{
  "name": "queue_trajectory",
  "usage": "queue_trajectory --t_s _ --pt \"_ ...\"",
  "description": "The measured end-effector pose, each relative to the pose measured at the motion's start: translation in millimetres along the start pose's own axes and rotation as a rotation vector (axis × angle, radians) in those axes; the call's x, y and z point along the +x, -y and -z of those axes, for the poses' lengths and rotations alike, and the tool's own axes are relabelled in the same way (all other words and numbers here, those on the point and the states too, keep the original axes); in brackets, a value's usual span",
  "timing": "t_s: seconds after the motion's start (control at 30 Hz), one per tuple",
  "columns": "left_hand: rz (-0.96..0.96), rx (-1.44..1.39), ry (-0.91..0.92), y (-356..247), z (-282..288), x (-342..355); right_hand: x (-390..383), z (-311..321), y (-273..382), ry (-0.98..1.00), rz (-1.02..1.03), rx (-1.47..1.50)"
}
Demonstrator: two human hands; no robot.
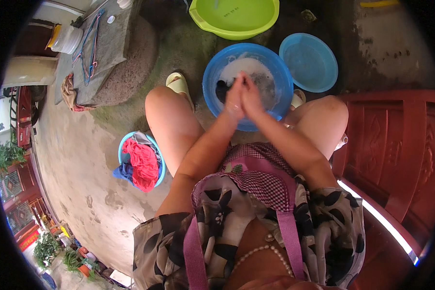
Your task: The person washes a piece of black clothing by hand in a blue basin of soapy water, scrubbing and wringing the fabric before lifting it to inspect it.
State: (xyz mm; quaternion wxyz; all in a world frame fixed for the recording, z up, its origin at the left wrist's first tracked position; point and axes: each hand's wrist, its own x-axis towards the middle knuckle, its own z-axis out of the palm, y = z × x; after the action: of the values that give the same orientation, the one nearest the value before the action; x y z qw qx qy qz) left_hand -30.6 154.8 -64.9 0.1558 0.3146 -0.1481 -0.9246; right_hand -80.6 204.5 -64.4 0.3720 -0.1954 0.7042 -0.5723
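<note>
Straight in front of me, between my knees, a blue basin (209, 67) holds cloudy water with white suds (246, 64). My left hand (234, 99) and my right hand (251, 96) are pressed palm to palm over it, fingers pointing away from me. What lies between the palms, if anything, is hidden. A dark, wet-looking piece of cloth (221, 90) shows right beside my left hand, inside the basin; whether the hand grips part of it is not visible.
Beyond stands a lime-green basin (234, 33) with water; right of mine is a smaller blue basin (308, 63). A light-blue tub (163, 176) of red, blue and grey clothes (142, 162) sits left of my leg. Reddish-brown wooden furniture (389, 140) borders my right. Hangers (89, 53) lie on a slab.
</note>
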Motion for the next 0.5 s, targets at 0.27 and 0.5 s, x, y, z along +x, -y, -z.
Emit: queue_trajectory --t_s 0.27,0.5 --pt "-0.116 0.102 -0.04 19.4 -23.9 -7.3 38.6 25.5 3.0 -0.054 -0.236 0.408" --pt "-0.062 0.019 -0.004 -8.8 -15.6 -4.9 -23.0 -13.1 49.5 0.002 0.119 0.257"
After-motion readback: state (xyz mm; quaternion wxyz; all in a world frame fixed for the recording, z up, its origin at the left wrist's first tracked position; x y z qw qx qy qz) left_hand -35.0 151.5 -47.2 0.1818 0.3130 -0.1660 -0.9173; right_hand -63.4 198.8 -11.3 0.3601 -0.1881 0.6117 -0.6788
